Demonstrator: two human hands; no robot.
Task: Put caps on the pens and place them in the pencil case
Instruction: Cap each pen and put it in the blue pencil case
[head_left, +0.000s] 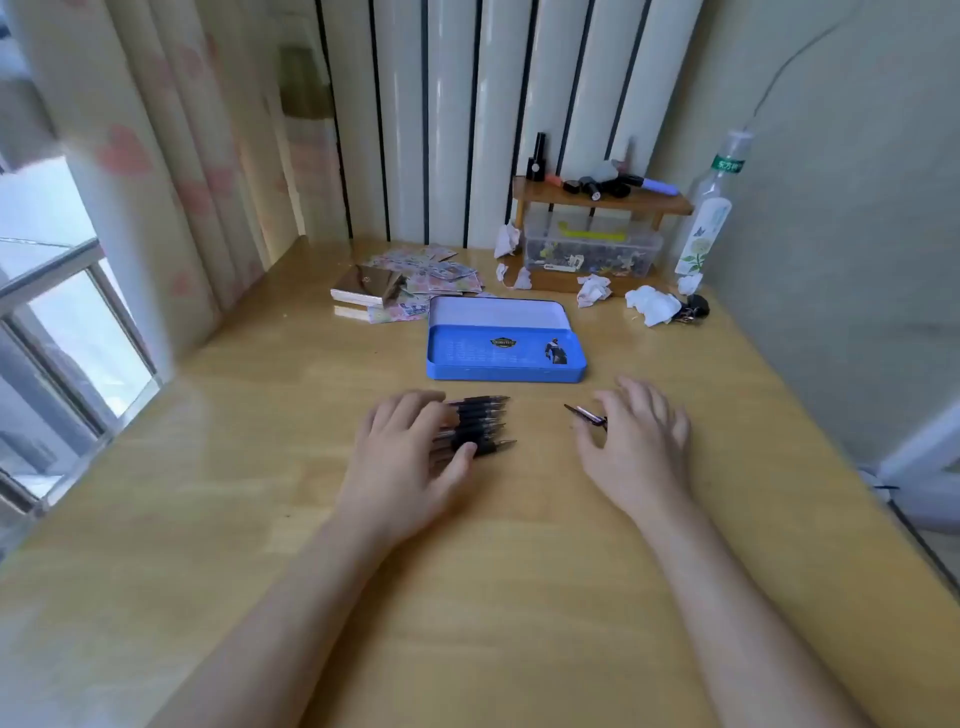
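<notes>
A blue tin pencil case (452, 358) lies open in the middle of the wooden desk, its pale lid (496, 313) folded back and nothing inside. Just in front of it, several uncapped black pens (485, 423) lie side by side with their tips pointing right. My left hand (410, 462) rests flat over their left ends, fingers spread and thumb on the nearest pen. To the right, a small cluster of pen caps (584, 414) lies on the desk. My right hand (639, 441) hovers over them with curled fingers touching the caps; part of the cluster is hidden beneath it.
Behind the case lie patterned paper sheets (441, 273) and a small metallic box (366, 286). At the back right stand a wooden shelf (597, 200) over a clear storage box (592, 249), crumpled tissues (652, 304) and a bottle (711, 213). A window is on the left.
</notes>
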